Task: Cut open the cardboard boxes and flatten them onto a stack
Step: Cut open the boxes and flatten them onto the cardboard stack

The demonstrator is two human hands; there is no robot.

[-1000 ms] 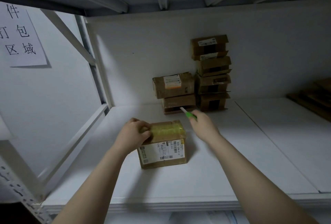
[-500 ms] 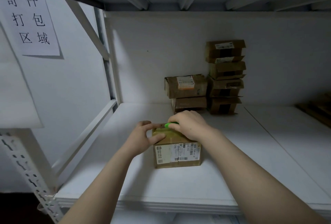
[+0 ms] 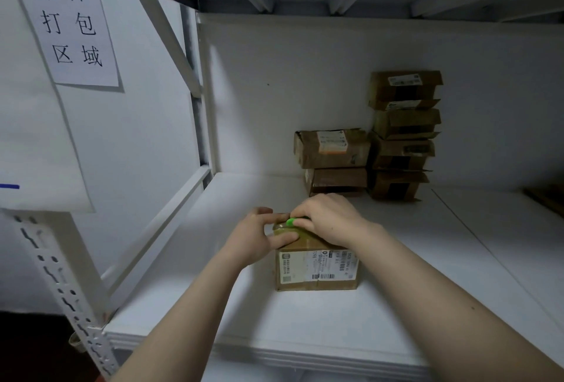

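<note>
The box sits at frame centre on the white shelf, label facing the camera. The left hand grips its top left corner, thumb across the taped top. The right hand is curled round a green cutter at the box's top. Behind, right of centre, stacked boxes stand against the wall; a paper sign hangs upper left

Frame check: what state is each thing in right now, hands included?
Front box: closed, taped, upright on the shelf.
Green cutter: held against the front box's top, blade hidden.
Left hand: grips the front box's top left edge.
Right hand: grips the green cutter.
Two-box pile: stacked at the back, closed.
Four-box pile: stacked beside it, flaps loose.
</note>
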